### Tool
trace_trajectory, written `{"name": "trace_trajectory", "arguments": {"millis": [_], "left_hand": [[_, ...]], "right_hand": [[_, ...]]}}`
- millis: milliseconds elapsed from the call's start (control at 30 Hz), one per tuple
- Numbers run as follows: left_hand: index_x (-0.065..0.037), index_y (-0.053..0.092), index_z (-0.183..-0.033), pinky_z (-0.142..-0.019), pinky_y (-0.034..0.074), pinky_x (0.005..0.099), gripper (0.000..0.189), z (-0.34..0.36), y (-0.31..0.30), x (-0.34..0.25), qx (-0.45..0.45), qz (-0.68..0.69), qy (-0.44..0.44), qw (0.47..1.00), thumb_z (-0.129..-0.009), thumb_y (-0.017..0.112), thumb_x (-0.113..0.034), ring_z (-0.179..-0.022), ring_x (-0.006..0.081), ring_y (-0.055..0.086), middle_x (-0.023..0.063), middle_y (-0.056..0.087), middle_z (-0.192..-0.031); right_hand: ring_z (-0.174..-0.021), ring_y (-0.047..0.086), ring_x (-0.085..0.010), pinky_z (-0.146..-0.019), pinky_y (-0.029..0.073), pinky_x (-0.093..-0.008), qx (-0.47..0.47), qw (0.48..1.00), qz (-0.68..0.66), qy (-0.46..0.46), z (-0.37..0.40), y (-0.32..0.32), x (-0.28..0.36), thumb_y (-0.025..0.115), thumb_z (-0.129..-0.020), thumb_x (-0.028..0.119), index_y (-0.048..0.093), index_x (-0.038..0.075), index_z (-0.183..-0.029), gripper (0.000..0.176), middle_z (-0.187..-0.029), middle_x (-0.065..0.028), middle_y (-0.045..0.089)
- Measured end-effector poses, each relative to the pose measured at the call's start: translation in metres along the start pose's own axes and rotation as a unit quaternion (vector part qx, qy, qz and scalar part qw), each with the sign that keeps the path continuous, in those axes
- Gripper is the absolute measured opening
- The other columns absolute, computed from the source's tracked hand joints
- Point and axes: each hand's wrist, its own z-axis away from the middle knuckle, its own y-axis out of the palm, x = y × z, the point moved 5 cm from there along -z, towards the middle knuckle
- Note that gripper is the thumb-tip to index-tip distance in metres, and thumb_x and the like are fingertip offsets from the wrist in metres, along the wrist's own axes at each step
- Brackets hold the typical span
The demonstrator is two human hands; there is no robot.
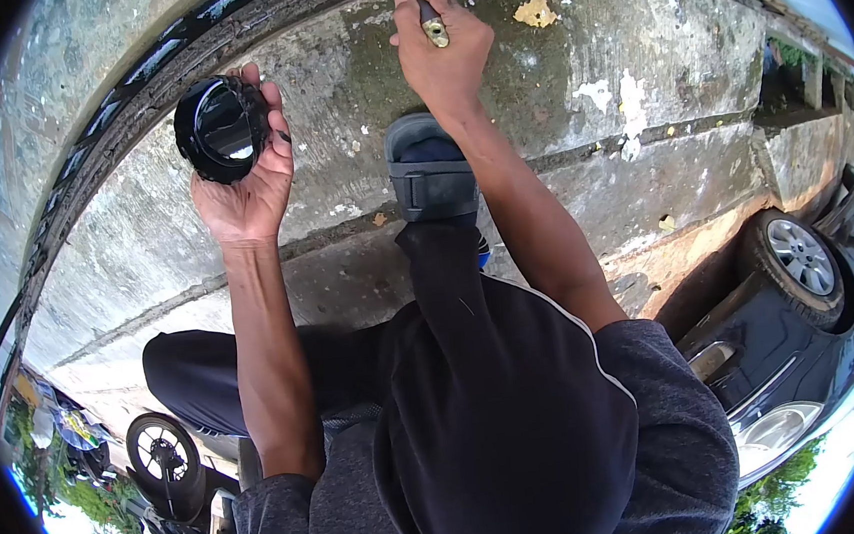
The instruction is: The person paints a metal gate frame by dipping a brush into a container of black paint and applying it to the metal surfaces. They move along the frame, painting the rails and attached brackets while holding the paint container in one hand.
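My left hand (251, 191) is turned palm up, its fingers wrapped round a small round container (220, 128) of glossy black paint. Black smears mark the container's rim and a fingertip. Near the top edge, my right hand (445, 50) grips a paintbrush (434, 31); the worn end of its handle, with a hole, points back toward me. The bristles are hidden beyond the hand. Just past both hands runs a dark strip (155, 62), with wet-looking glossy black along part of it.
I am on a stained concrete ledge (331, 194) with flaking white patches. My foot, in a dark strapped sandal (433, 171), is between my arms. A dark car (789, 339) stands to the right; a motorcycle wheel (164, 458) shows lower left. A yellowish scrap (534, 12) lies near my right hand.
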Motion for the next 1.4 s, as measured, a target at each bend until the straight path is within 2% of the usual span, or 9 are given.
{"name": "trace_trajectory", "arguments": {"millis": [133, 233, 367, 533, 733, 933, 1000, 1200, 1400], "left_hand": [[0.003, 0.046, -0.138, -0.095, 0.056, 0.0478, 0.049, -0.002, 0.003, 0.003, 0.014, 0.002, -0.011, 1.000, -0.100, 0.048, -0.028, -0.124, 0.0392, 0.053, 0.0205, 0.048, -0.143], [0.003, 0.046, -0.139, -0.095, 0.056, 0.0477, 0.050, -0.003, 0.003, 0.001, 0.016, -0.001, -0.009, 1.000, -0.100, 0.048, -0.029, -0.124, 0.0392, 0.053, 0.0201, 0.048, -0.143], [0.002, 0.044, -0.140, -0.095, 0.055, 0.0476, 0.051, 0.003, 0.001, -0.003, 0.008, 0.008, -0.009, 1.000, -0.101, 0.048, -0.029, -0.125, 0.0389, 0.053, 0.0197, 0.047, -0.144], [0.001, 0.042, -0.142, -0.098, 0.053, 0.0475, 0.051, 0.023, 0.002, -0.020, -0.008, 0.011, 0.013, 1.000, -0.101, 0.048, -0.028, -0.125, 0.0392, 0.053, 0.0190, 0.047, -0.144], [0.003, 0.041, -0.142, -0.098, 0.053, 0.0486, 0.052, 0.056, 0.013, -0.067, -0.010, 0.023, 0.036, 0.999, -0.101, 0.047, -0.028, -0.125, 0.0411, 0.053, 0.0214, 0.046, -0.145], [0.003, 0.042, -0.141, -0.095, 0.055, 0.0494, 0.049, 0.089, 0.045, -0.125, -0.005, 0.000, 0.050, 0.999, -0.102, 0.040, -0.027, -0.124, 0.0440, 0.052, 0.0257, 0.046, -0.143], [0.001, 0.041, -0.143, -0.099, 0.053, 0.0494, 0.049, 0.098, 0.054, -0.147, 0.018, -0.024, 0.049, 0.998, -0.103, 0.041, -0.027, -0.126, 0.0434, 0.051, 0.0241, 0.044, -0.145], [0.002, 0.044, -0.140, -0.098, 0.053, 0.0517, 0.050, 0.103, 0.103, -0.195, 0.028, -0.058, 0.043, 0.997, -0.103, 0.035, -0.030, -0.125, 0.0458, 0.052, 0.0278, 0.048, -0.140], [0.002, 0.036, -0.146, -0.105, 0.048, 0.0492, 0.051, 0.073, 0.117, -0.194, 0.076, -0.062, 0.046, 0.994, -0.102, 0.044, -0.024, -0.134, 0.0410, 0.044, 0.0231, 0.039, -0.149]], "right_hand": [[-0.070, 0.071, -0.0156, -0.061, 0.054, -0.0282, 0.063, 0.997, -0.017, -0.036, 0.000, 0.011, -0.005, 0.068, -0.087, 0.009, 0.073, 0.000, -0.101, 0.017, -0.081, -0.0128, 0.074], [-0.067, 0.067, -0.0111, -0.055, 0.053, -0.0252, 0.092, 0.988, -0.060, 0.107, -0.009, -0.009, -0.019, 0.067, -0.089, 0.008, 0.073, 0.001, -0.103, 0.017, -0.079, -0.0074, 0.072], [-0.061, 0.063, -0.0078, -0.051, 0.053, -0.0221, 0.017, 0.990, -0.059, 0.130, -0.024, -0.042, -0.026, 0.066, -0.090, 0.008, 0.073, 0.001, -0.104, 0.017, -0.081, -0.0064, 0.070], [-0.055, 0.062, -0.0091, -0.048, 0.051, -0.0224, 0.038, 0.986, -0.012, 0.159, -0.036, -0.083, 0.044, 0.067, -0.090, 0.007, 0.072, -0.002, -0.100, 0.014, -0.078, -0.0081, 0.068], [-0.055, 0.063, -0.0121, -0.047, 0.050, -0.0230, 0.031, 0.997, -0.008, 0.063, -0.084, -0.084, 0.125, 0.065, -0.091, 0.009, 0.070, -0.003, -0.102, 0.017, -0.070, -0.0059, 0.064], [-0.057, 0.066, -0.0148, -0.049, 0.053, -0.0258, 0.029, 0.992, 0.067, 0.101, -0.072, -0.064, 0.163, 0.062, -0.092, 0.007, 0.066, -0.005, -0.112, 0.024, -0.080, -0.0154, 0.070], [-0.060, 0.068, -0.0181, -0.050, 0.055, -0.0282, 0.017, 0.987, 0.057, 0.148, -0.062, -0.063, 0.144, 0.062, -0.092, 0.009, 0.065, -0.005, -0.113, 0.025, -0.087, -0.0196, 0.071], [-0.060, 0.066, -0.0210, -0.051, 0.056, -0.0284, -0.139, 0.923, -0.077, 0.350, -0.034, -0.038, 0.041, 0.061, -0.093, 0.014, 0.060, -0.004, -0.111, 0.025, -0.092, -0.0157, 0.070], [-0.062, 0.066, -0.0194, -0.053, 0.056, -0.0269, -0.189, 0.871, -0.240, 0.385, -0.040, -0.011, -0.004, 0.057, -0.095, 0.011, 0.059, -0.001, -0.115, 0.024, -0.095, -0.0149, 0.071]]}}
